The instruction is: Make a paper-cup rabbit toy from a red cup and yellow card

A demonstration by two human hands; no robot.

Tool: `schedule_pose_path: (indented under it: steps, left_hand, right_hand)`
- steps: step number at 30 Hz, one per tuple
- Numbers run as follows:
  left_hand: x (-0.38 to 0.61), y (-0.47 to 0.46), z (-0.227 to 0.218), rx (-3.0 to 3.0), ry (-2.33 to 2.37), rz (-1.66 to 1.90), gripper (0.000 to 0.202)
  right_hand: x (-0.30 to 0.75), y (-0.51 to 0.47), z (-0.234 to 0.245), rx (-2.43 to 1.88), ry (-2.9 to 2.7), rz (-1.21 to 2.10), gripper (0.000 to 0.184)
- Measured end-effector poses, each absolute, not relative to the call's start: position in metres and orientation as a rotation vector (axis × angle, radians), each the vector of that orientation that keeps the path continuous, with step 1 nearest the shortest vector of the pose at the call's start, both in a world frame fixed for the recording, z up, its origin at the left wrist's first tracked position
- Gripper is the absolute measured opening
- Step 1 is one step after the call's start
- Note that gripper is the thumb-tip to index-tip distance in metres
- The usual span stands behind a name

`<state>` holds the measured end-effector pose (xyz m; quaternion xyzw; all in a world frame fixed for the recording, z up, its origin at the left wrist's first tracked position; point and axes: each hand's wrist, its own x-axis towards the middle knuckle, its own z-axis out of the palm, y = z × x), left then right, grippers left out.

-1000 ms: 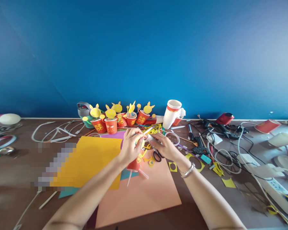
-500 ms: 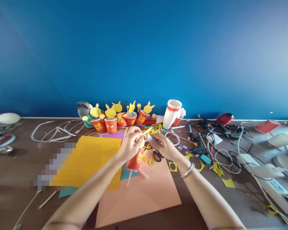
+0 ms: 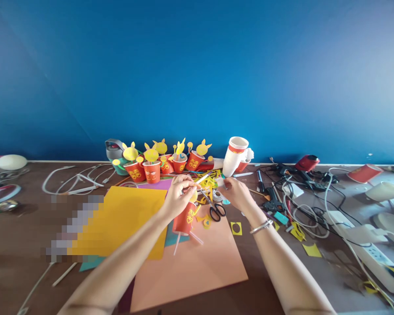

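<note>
My left hand (image 3: 178, 195) is closed round the top of a red paper cup (image 3: 184, 221) that has white straws poking out below it and a yellow paper piece at its rim. A white straw (image 3: 204, 177) sticks up past my fingers. To the right, apart from the cup, my right hand (image 3: 233, 191) has its fingers pinched on something small that I cannot make out. Black-handled scissors (image 3: 215, 209) and a small roll of tape (image 3: 217, 195) lie on the table between my hands.
Orange (image 3: 197, 262) and yellow (image 3: 124, 223) paper sheets lie under my arms. Finished red cups with yellow bunny heads (image 3: 157, 162) line the blue wall beside a stack of white cups (image 3: 235, 155). Glue gun (image 3: 272, 197), cables and a power strip (image 3: 371, 251) crowd the right side.
My right hand has pulled away from the cup to the right, uncovering the scissors and the tape roll. The left hand keeps hold of the cup.
</note>
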<state>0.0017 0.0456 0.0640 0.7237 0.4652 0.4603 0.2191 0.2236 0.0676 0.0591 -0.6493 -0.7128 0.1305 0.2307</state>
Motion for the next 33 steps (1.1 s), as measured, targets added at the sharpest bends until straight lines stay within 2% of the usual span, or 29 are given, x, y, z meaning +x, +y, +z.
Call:
schedule_pose_path:
  steps: [6,18,23,27,30,33]
  left_hand:
    - [0.002,0.050,0.054,1.999,1.290,1.257,0.016]
    - [0.002,0.052,0.051,1.955,1.297,1.209,0.014]
    - [0.003,0.051,0.052,1.946,1.314,1.223,0.011]
    - [0.002,0.052,0.051,1.966,1.324,1.210,0.012]
    - [0.003,0.052,0.050,1.986,1.340,1.222,0.011]
    - [0.004,0.051,0.050,2.051,1.374,1.236,0.011]
  right_hand:
    - [0.245,0.077,0.057,-2.258,-2.083,0.289,0.015]
    - [0.243,0.080,0.047,-2.460,-2.075,0.286,0.047]
    - [0.242,0.079,0.050,-2.457,-2.084,0.309,0.053]
    - [0.242,0.078,0.052,-2.454,-2.067,0.326,0.051]
    - [0.240,0.073,0.058,-2.392,-2.006,0.221,0.041]
    - [0.230,0.063,0.066,-1.921,-2.024,0.072,0.024]
